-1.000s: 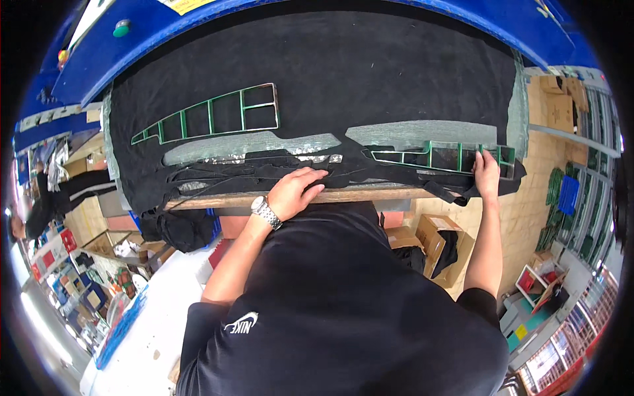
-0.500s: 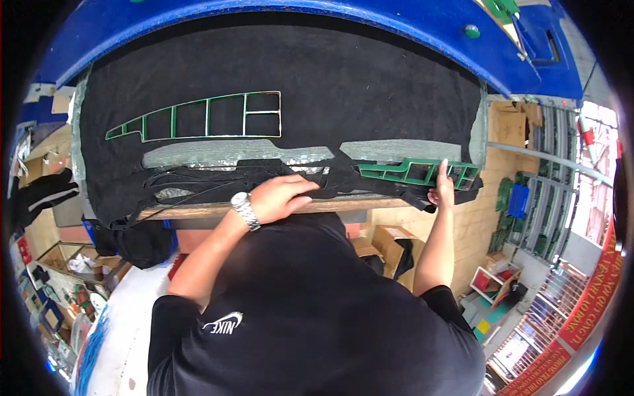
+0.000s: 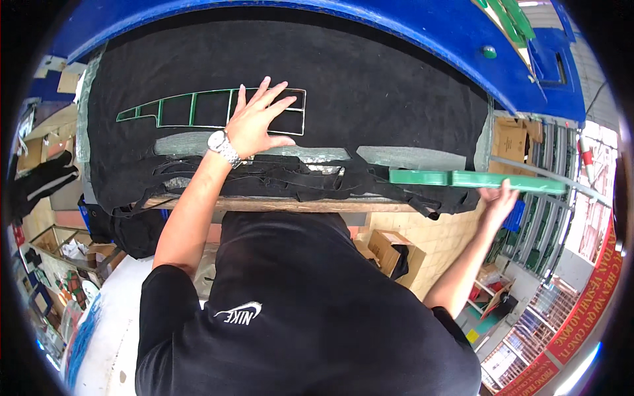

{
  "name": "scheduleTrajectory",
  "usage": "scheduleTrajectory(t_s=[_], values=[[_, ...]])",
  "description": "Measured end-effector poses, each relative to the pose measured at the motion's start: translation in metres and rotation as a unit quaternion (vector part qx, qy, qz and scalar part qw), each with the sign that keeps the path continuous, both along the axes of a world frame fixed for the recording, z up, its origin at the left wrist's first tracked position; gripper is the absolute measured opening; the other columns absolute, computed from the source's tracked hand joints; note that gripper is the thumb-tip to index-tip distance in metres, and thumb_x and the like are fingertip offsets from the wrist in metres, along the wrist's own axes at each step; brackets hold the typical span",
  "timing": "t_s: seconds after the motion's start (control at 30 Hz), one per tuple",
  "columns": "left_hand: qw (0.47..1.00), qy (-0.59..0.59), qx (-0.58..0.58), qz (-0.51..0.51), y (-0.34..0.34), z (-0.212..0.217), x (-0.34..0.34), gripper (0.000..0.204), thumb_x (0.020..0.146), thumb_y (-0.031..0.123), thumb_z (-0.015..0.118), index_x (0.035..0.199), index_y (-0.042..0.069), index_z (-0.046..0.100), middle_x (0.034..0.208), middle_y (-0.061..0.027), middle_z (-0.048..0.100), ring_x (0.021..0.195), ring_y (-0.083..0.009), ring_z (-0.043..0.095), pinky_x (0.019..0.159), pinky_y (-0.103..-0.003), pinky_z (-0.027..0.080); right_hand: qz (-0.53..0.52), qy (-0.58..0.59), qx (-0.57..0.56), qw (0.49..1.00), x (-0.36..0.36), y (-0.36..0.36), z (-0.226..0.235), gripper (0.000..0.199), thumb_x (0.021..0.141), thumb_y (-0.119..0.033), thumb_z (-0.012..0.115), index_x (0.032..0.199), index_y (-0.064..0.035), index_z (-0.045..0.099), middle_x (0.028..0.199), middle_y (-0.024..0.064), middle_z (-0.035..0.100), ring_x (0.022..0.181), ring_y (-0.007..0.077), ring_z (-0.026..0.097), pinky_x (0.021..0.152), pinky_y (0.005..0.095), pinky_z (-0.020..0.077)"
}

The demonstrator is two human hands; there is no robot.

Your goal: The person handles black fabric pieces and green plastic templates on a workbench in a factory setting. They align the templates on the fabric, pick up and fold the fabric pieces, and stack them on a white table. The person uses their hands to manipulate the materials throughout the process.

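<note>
— Where is the left hand (image 3: 254,122)?

— Stretched forward from the lower edge, forearm rising diagonally, a metal wristwatch (image 3: 222,148) on the wrist. The palm lies flat on the black fabric sheet (image 3: 370,92), all 5 fingers spread apart, pressing on the right end of the green cutting frame (image 3: 198,109). It clamps nothing.

— And that frame?

— A long, thin-walled green outline divided into several cells, tapering to a point on the left. It lies flat on the fabric, in the upper left part of the table.

— The right hand (image 3: 498,201)?

— Reached out to the right past the table's edge, arm nearly straight. It holds a second green frame (image 3: 475,178) from beneath, seen edge-on as a flat green bar, lifted off the fabric. The fingers are under the bar; whether they curl around it I cannot tell.

— What lies between the 2 hands?

— Loose black fabric offcuts (image 3: 297,175) in strips along the wooden table edge (image 3: 277,204).

— Any packages or signs?

— Brown cardboard boxes (image 3: 508,142) stand at the right beside the table, another open carton (image 3: 389,247) below it. A red banner (image 3: 581,310) with yellow lettering runs along the lower right. A blue machine beam (image 3: 422,26) arcs across the top.
</note>
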State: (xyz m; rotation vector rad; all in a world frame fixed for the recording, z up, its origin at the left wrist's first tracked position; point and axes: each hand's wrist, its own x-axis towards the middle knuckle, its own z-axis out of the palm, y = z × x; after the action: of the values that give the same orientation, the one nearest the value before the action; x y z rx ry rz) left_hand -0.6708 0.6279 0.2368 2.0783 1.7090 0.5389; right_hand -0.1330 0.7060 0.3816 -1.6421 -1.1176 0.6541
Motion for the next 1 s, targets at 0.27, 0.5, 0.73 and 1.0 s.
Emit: scheduleTrajectory(t_s=[0.27,0.5,0.73,1.0], values=[[0.999,0.042,-0.007,0.009,0.010,-0.016,0.019,0.113,0.063,0.053,0.088,0.156,0.015,0.035,0.160,-0.0096,0.033,0.152,-0.0318,0.022,0.118,-0.070,0.000,0.327,-0.322,0.084,0.884,-0.112,0.034,0.113,0.081,0.079,-0.014,0.083,0.149,-0.0042,0.044,0.133,0.0152,0.061,0.119,0.0239,0.062,0.102,0.0391,0.0512],[0.998,0.039,-0.002,0.039,0.014,-0.020,0.028,0.111,0.062,0.050,0.089,0.154,0.015,0.037,0.154,-0.0088,0.038,0.148,-0.0314,0.029,0.116,-0.073,0.000,0.527,-0.556,0.004,0.643,-0.167,0.085,0.016,0.080,0.068,-0.026,0.087,0.142,-0.0274,0.056,0.139,0.0173,0.059,0.126,0.0358,0.058,0.105,0.0428,0.0498],[0.997,0.043,-0.005,0.060,0.014,-0.019,0.035,0.112,0.059,0.055,0.089,0.152,0.017,0.040,0.151,-0.0078,0.038,0.147,-0.0308,0.028,0.115,-0.075,0.000,0.605,-0.557,-0.068,0.565,-0.187,0.094,-0.047,0.080,0.069,-0.024,0.085,0.143,-0.0261,0.055,0.144,0.0174,0.054,0.127,0.0346,0.058,0.104,0.0448,0.0508],[0.996,0.043,0.008,0.071,0.015,-0.020,0.037,0.110,0.054,0.053,0.092,0.151,0.027,0.045,0.148,-0.0063,0.041,0.144,-0.0316,0.033,0.115,-0.075,0.001,0.621,-0.553,-0.074,0.551,-0.189,0.097,-0.071,0.079,0.070,-0.020,0.086,0.143,-0.0258,0.056,0.145,0.0157,0.053,0.128,0.0336,0.057,0.106,0.0438,0.0504]])
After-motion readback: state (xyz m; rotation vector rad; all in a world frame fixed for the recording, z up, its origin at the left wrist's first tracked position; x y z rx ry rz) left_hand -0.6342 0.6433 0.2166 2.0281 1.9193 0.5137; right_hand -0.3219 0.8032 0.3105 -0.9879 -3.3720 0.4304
